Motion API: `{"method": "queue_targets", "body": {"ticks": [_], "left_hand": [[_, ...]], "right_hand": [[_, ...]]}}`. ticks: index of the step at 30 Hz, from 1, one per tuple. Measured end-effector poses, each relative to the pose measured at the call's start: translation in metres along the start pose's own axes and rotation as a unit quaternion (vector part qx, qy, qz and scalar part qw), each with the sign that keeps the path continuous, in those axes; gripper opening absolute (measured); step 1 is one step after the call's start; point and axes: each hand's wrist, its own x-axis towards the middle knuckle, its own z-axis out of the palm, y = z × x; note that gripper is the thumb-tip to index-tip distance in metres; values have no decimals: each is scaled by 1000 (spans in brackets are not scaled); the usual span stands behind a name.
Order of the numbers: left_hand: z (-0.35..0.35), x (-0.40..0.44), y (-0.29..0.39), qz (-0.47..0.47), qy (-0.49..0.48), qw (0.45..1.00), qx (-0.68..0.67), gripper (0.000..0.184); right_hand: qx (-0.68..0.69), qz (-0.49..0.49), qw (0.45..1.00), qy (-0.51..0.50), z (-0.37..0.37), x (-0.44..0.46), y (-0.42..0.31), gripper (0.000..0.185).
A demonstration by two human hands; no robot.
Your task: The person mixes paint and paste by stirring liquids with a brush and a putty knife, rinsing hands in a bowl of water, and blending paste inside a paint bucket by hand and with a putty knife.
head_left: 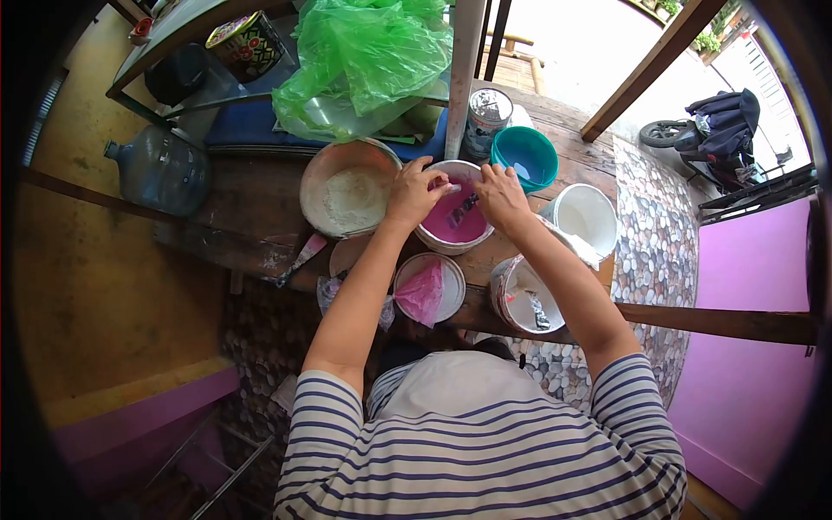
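A white bucket (452, 246) holding pink paint or liquid (459, 227) stands in front of me, and both hands are over it. My left hand (416, 192) is at its left rim, fingers pinched on a small pale thing too small to name. My right hand (503, 195) is at the right rim with fingers closed and turned down; what they hold is hidden. Between the hands, a dark patterned strip (463, 210) shows against the pink; I cannot tell whether a hand touches it. A teal tub (539, 160) stands beside my right hand.
Left is a tub of pale powder (351, 195); a pink plastic bag (422, 293) lies on a white lid or tub. On the right are a white bucket (598, 221) and another bucket (501, 290). A post (465, 78), green plastic bags (368, 61) and a water jug (165, 173) stand around.
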Motion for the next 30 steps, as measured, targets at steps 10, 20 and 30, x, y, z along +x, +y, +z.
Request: {"method": "queue_targets", "body": {"ticks": [10,20,30], "left_hand": [[11,31,-15,-46,-96,991,-80,28],[7,31,-14,-18,-95,991,-90,26],[-14,6,12,104,-86,986,-94,22]], "right_hand": [[-95,2,995,-17,12,12,-5,19],[-17,16,998,-65,-2,-19,-22,11],[-4,153,986,-64,-22,-46,-49,10]]}}
